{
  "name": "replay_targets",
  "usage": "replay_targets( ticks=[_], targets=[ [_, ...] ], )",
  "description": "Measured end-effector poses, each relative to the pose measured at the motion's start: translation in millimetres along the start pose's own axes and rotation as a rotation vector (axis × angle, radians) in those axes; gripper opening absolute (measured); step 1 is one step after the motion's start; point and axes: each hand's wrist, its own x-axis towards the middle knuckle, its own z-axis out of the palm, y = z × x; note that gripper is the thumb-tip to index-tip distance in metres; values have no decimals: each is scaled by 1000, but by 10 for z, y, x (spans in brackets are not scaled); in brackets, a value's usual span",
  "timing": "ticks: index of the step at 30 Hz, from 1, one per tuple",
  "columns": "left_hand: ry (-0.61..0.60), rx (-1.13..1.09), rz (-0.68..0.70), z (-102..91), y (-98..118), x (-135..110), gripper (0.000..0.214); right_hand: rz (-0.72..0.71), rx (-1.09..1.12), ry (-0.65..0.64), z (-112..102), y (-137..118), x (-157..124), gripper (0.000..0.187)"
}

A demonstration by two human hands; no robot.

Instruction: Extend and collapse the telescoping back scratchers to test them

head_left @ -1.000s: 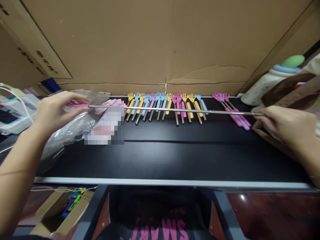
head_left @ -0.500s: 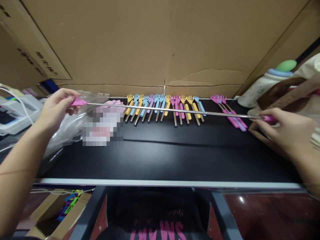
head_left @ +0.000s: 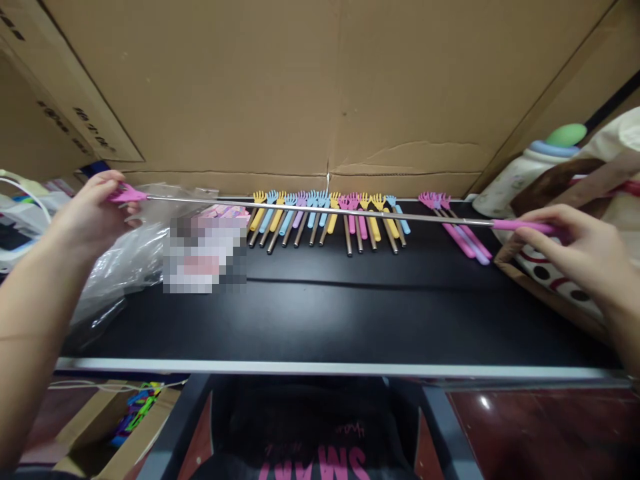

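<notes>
Farther apart, left hand (head_left: 86, 215) and right hand (head_left: 575, 257) pinch ends of pink scratcher (head_left: 320, 211).

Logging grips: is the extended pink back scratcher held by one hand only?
No: the left hand pinches the back scratcher at its claw, the right hand at its handle.

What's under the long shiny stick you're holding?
A row of little hand-shaped scratchers in yellow, blue, purple and pink lies on the black table beneath the stick, held between left hand and right hand. The stick hides a thin strip of them.
</notes>
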Motion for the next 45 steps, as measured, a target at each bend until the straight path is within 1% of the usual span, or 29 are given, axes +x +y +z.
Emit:
replay_targets(
  ticks=[1, 4, 8, 9, 11, 14, 16, 18, 19, 20, 22, 24, 26, 28, 29, 30, 31, 33, 35, 37, 39, 41, 42, 44, 45],
  targets=[
    [7, -8, 5, -7, 0, 8, 39, 35, 80, 13, 21, -16, -2, 32],
    [59, 1, 21, 18, 1, 5, 40, 173, 290, 117, 124, -64, 4, 31],
    [155, 44, -5, 106, 12, -38, 30, 413, 569, 231, 276, -122, 39, 32],
    [184, 57, -10, 125, 16, -48, 27, 449, 637, 247, 299, -136, 51, 33],
    [222, 70, -6, 153, 19, -66, 25, 479, 737, 252, 319, -155, 83, 34],
    [253, 48, 8, 193, -8, -108, 29, 506, 790, 259, 313, -159, 145, 33],
    [317, -8, 10, 254, -52, -179, 30, 558, 784, 346, 323, -166, 179, 31],
    [376, -81, 17, 371, -114, -302, 27, 634, 788, 469, 366, -215, 183, 30],
    [383, -113, 29, 453, -147, -380, 26, 660, 809, 498, 402, -265, 170, 30],
    [354, -133, 47, 550, -179, -465, 25, 668, 838, 501, 445, -334, 147, 30],
    [228, -146, 83, 771, -235, -636, 25, 624, 910, 419, 538, -519, 82, 30],
    [62, -130, 104, 998, -274, -787, 23, 530, 963, 359, 619, -736, 13, 25],
    [-57, -111, 150, 1199, -303, -913, 21, 465, 1010, 372, 677, -945, -45, 21],
    [-166, -82, 197, 1362, -342, -1028, 20, 431, 1038, 389, 721, -1127, -99, 19],
    [-233, -61, 213, 1430, -369, -1087, 19, 413, 1044, 374, 745, -1207, -130, 18],
    [-307, -33, 229, 1490, -401, -1145, 20, 386, 1046, 319, 773, -1280, -167, 17],
    [-378, 3, 251, 1541, -436, -1200, 20, 346, 1043, 235, 804, -1347, -208, 14],
    [-477, 86, 321, 1616, -498, -1290, 21, 240, 1015, 17, 870, -1451, -294, 9],
    [-503, 171, 406, 1651, -528, -1333, 22, 150, 963, -169, 925, -1507, -364, 9],
    [-510, 194, 468, 1656, -515, -1329, 21, 96, 900, -289, 955, -1514, -397, 13],
    [-531, 166, 499, 1646, -472, -1301, 20, 60, 825, -385, 958, -1491, -392, 19],
    [-538, 149, 513, 1630, -425, -1268, 23, 7, 741, -444, 945, -1457, -360, 23],
    [-535, 165, 517, 1619, -406, -1253, 24, -28, 700, -451, 934, -1440, -339, 23],
    [-528, 244, 535, 1592, -384, -1224, 24, -113, 597, -436, 912, -1407, -299, 23],
    [-538, 308, 559, 1575, -381, -1211, 20, -165, 529, -422, 902, -1391, -283, 22]
  ],
)
